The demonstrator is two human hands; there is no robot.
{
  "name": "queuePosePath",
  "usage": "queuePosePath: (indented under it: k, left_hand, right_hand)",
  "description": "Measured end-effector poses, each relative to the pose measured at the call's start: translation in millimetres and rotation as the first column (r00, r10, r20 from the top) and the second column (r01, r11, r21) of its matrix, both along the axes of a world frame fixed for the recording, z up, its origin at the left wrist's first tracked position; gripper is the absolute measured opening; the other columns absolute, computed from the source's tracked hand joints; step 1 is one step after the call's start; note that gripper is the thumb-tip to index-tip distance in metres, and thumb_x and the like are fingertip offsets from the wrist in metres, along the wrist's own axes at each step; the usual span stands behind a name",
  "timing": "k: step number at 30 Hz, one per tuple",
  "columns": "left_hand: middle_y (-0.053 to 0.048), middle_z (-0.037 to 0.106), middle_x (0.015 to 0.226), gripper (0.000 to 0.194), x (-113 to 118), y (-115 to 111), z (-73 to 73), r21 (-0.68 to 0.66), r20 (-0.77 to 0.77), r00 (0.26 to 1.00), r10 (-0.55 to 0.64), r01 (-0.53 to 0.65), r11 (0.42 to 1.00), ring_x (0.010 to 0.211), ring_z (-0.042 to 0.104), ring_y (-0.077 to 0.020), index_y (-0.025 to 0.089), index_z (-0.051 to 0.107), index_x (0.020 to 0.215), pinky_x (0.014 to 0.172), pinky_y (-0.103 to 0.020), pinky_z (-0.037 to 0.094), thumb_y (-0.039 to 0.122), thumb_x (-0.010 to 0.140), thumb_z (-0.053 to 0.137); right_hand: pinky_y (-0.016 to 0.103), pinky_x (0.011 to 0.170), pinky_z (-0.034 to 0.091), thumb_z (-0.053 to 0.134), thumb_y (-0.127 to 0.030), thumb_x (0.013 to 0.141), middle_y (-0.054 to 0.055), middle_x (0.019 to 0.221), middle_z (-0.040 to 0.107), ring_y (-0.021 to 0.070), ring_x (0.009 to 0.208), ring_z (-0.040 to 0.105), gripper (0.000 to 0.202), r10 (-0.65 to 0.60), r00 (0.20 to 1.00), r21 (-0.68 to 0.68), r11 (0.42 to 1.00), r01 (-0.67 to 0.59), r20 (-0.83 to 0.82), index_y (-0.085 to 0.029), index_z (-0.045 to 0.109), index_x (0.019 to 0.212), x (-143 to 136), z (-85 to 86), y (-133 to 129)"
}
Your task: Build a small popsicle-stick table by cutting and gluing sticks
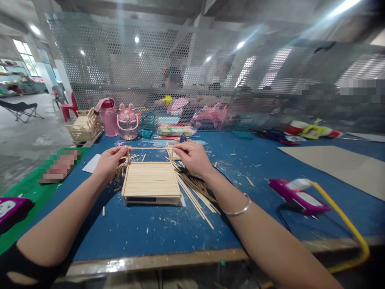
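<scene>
A small model built of pale wooden sticks (151, 179) rests on the blue table in front of me, with a flat slatted top and short posts at its far corners. Across those posts runs a thin wooden stick (147, 149). My left hand (112, 159) pinches the left end of this stick, at the top of the left post. At the opposite end, the fingers of my right hand (191, 157) are closed on the stick by the right post. Loose wooden sticks (197, 196) lie in a bundle under my right forearm.
Along the back stand a pink tumbler (109, 118), a pink bottle (128, 122) and a teal basket (147, 125), before a perforated metal screen (120, 68). A stick-built model (84, 127) sits at the left corner. A purple device (297, 196) and yellow tube (343, 208) are at right.
</scene>
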State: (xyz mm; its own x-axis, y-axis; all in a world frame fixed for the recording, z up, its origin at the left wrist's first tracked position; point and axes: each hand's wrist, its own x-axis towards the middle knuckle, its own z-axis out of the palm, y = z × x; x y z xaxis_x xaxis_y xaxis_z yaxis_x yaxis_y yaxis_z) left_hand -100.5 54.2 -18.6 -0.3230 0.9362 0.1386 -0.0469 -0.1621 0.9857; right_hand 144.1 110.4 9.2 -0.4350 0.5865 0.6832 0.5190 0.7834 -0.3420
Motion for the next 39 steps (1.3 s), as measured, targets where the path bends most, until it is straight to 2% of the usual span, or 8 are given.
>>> queuePosePath:
  k: [5,23,25,27,29,31,34,39]
  left_hand:
    - [-0.004,0.065,0.075,0.040,-0.3,0.1,-1.0,0.010,0.014,1.000,0.020,-0.020,1.000,0.062,0.053,-0.0100,0.015,0.067,0.076,0.059,-0.023,0.040,0.047,0.053,0.069]
    - [-0.006,0.068,0.080,0.043,-3.9,-1.3,-1.8,0.037,-0.269,0.950,0.158,-0.153,0.987,0.066,0.056,-0.0143,0.014,0.068,0.085,0.062,-0.025,0.042,0.049,0.062,0.061]
    - [-0.008,0.066,0.090,0.040,-2.7,-7.1,3.2,0.180,-0.380,0.876,0.298,-0.246,0.952,0.079,0.057,-0.0180,0.015,0.066,0.092,0.072,-0.029,0.043,0.046,0.069,0.055]
    - [-0.009,0.061,0.106,0.036,2.5,-16.1,13.5,0.450,-0.468,0.712,0.523,-0.317,0.835,0.097,0.053,-0.0207,0.017,0.062,0.102,0.086,-0.034,0.038,0.039,0.076,0.050]
    - [-0.007,0.056,0.115,0.034,14.0,-26.2,27.3,0.643,-0.505,0.567,0.650,-0.255,0.722,0.110,0.045,-0.0221,0.020,0.060,0.106,0.097,-0.038,0.028,0.034,0.076,0.052]
    - [-0.006,0.057,0.115,0.032,31.3,-34.2,40.4,0.679,-0.621,0.471,0.627,-0.077,0.730,0.112,0.043,-0.0225,0.022,0.060,0.105,0.100,-0.041,0.023,0.032,0.076,0.053]
    - [-0.006,0.062,0.108,0.029,59.1,-38.2,50.9,0.559,-0.803,0.312,0.508,0.097,0.823,0.107,0.049,-0.0247,0.024,0.062,0.101,0.101,-0.049,0.014,0.035,0.075,0.054]
    - [-0.006,0.068,0.073,0.030,79.6,-33.4,49.8,0.276,-0.944,0.232,0.234,0.167,0.947,0.067,0.059,-0.0200,0.024,0.068,0.083,0.073,-0.034,0.039,0.040,0.081,0.042]
  right_hand:
    - [0.025,0.065,0.044,0.052,-0.021,0.077,0.004,0.077,0.069,0.0146,0.069,0.061,0.017,0.010,1.000,0.006,1.000,-0.010,-0.002,-0.016,0.068,0.077,0.8,-0.1,1.3]
    - [0.028,0.068,0.041,0.050,-0.019,0.078,0.004,0.082,0.069,0.0152,0.074,0.061,0.018,0.013,0.994,0.032,0.999,-0.017,0.110,-0.018,0.067,0.083,7.0,1.2,3.1]
    - [0.029,0.069,0.040,0.051,-0.019,0.078,0.004,0.082,0.069,0.0156,0.076,0.061,0.017,0.003,0.994,0.065,0.998,-0.011,0.109,-0.018,0.067,0.083,8.2,2.3,2.4]
    - [0.030,0.071,0.037,0.050,-0.020,0.079,0.005,0.083,0.069,0.0160,0.077,0.061,0.017,-0.023,0.994,0.124,0.992,0.010,0.104,-0.018,0.066,0.084,8.6,5.4,-1.8]
    - [0.032,0.074,0.034,0.049,-0.020,0.081,0.004,0.084,0.069,0.0159,0.078,0.060,0.017,-0.043,0.992,0.184,0.983,0.021,0.115,-0.018,0.066,0.085,7.4,9.8,-10.0]
    - [0.034,0.077,0.032,0.048,-0.020,0.082,0.003,0.083,0.069,0.0154,0.078,0.059,0.018,-0.032,0.988,0.222,0.975,-0.002,0.149,-0.020,0.065,0.087,4.4,13.9,-20.4]
    - [0.034,0.080,0.030,0.046,-0.020,0.083,0.001,0.085,0.069,0.0145,0.080,0.058,0.019,0.028,0.980,0.244,0.967,-0.076,0.196,-0.023,0.064,0.089,-1.6,15.8,-34.1]
    - [0.035,0.085,0.029,0.044,-0.018,0.083,0.002,0.081,0.068,0.0134,0.075,0.058,0.018,0.075,0.979,0.277,0.953,-0.127,0.189,-0.021,0.061,0.088,-8.1,10.7,-44.0]
